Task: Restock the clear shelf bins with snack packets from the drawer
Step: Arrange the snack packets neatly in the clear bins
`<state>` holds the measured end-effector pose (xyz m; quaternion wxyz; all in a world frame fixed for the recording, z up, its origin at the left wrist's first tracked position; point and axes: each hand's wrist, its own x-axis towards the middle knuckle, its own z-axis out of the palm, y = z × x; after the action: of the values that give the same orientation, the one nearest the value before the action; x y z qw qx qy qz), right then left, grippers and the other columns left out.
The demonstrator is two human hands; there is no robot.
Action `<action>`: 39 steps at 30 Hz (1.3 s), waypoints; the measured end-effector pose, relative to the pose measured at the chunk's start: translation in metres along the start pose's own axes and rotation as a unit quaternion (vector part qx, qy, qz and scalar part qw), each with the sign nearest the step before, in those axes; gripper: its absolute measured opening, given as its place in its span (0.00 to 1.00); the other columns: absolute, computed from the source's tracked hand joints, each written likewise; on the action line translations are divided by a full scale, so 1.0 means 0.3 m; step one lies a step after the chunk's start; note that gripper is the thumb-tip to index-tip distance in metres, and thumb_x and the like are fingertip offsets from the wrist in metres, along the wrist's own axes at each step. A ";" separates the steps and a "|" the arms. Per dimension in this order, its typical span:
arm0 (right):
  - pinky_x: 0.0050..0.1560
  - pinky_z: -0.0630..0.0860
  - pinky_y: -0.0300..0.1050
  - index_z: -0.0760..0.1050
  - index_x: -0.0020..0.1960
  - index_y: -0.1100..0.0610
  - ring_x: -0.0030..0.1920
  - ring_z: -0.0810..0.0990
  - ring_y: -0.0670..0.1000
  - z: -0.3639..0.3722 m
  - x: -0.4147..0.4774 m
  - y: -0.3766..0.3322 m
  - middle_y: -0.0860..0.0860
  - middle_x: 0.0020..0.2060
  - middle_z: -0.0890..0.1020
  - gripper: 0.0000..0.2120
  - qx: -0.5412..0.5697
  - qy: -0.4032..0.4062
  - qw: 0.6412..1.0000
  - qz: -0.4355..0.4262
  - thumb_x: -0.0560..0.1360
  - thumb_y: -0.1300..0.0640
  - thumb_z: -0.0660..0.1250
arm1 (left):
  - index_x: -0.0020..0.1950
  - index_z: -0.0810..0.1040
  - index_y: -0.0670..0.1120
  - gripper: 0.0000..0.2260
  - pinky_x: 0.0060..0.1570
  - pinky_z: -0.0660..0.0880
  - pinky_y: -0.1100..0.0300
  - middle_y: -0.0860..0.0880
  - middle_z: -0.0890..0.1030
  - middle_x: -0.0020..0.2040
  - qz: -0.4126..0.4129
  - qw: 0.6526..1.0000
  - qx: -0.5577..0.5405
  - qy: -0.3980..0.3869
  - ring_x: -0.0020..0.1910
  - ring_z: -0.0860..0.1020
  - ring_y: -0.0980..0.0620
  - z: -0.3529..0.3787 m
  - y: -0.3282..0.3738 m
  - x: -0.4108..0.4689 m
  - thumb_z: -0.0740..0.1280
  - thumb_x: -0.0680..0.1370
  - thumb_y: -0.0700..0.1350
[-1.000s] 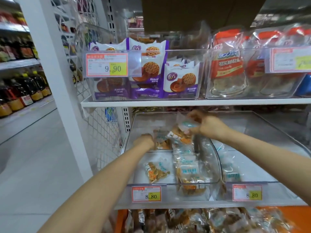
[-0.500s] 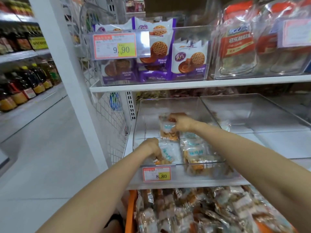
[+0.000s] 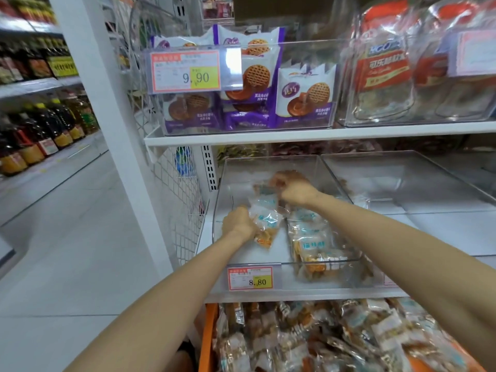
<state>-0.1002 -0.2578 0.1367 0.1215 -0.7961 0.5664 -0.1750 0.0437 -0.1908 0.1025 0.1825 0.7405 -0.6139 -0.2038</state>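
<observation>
Both my hands reach into the clear shelf bin (image 3: 222,189) on the lower shelf. My left hand (image 3: 239,222) grips a clear snack packet (image 3: 267,224) with a pale blue label near the bin's left side. My right hand (image 3: 294,190) is curled on another packet (image 3: 264,190) farther back in the bin. A row of the same packets (image 3: 312,245) lies along the bin's right side toward the front. Below the shelf, the orange drawer (image 3: 208,336) is heaped with several more packets (image 3: 322,342).
A second clear bin (image 3: 402,181) sits to the right on the same shelf. The shelf above holds a bin of purple biscuit packs (image 3: 303,98) and red-labelled bags (image 3: 381,73). A white upright post (image 3: 107,108) and wire mesh stand left; oil bottles (image 3: 40,135) line the aisle.
The view has tilted down, showing more of the drawer. My right hand has moved back and left in the bin with its packet; my left hand has closed on a packet near the bin's left side.
</observation>
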 end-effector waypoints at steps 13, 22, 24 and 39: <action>0.52 0.72 0.44 0.76 0.58 0.51 0.54 0.77 0.53 0.015 -0.067 0.003 0.51 0.55 0.80 0.13 -0.152 -0.039 0.983 -0.095 0.74 0.53 0.67 | 0.70 0.58 0.40 0.32 0.63 0.70 0.57 0.41 0.70 0.66 -0.055 0.979 -0.176 -0.082 0.64 0.72 0.44 0.049 0.037 0.034 0.71 0.71 0.33; 0.48 0.72 0.44 0.75 0.52 0.54 0.50 0.78 0.54 0.015 -0.072 0.042 0.52 0.50 0.80 0.14 -0.212 -0.057 0.975 -0.024 0.71 0.48 0.70 | 0.71 0.59 0.46 0.34 0.52 0.73 0.56 0.41 0.76 0.60 -0.002 0.983 -0.173 -0.056 0.57 0.76 0.43 0.064 0.024 0.056 0.72 0.70 0.35; 0.46 0.72 0.44 0.76 0.52 0.54 0.50 0.78 0.53 0.022 -0.070 0.041 0.52 0.49 0.81 0.14 -0.210 -0.052 0.976 -0.002 0.71 0.46 0.70 | 0.70 0.61 0.45 0.32 0.53 0.72 0.56 0.41 0.76 0.60 -0.011 0.986 -0.158 -0.046 0.58 0.76 0.43 0.065 0.020 0.058 0.73 0.71 0.38; 0.53 0.71 0.46 0.74 0.60 0.51 0.49 0.78 0.51 -0.141 -0.393 -0.053 0.48 0.53 0.79 0.16 -0.046 0.050 0.991 -0.111 0.73 0.52 0.69 | 0.69 0.63 0.43 0.26 0.60 0.67 0.59 0.46 0.67 0.66 0.240 0.971 -0.019 -0.001 0.64 0.68 0.50 -0.096 -0.004 -0.268 0.69 0.75 0.45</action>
<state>-0.1392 -0.1410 0.1648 0.0359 -0.8489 0.4876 -0.2009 0.0468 -0.1110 0.1326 0.2390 0.5679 -0.7698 -0.1667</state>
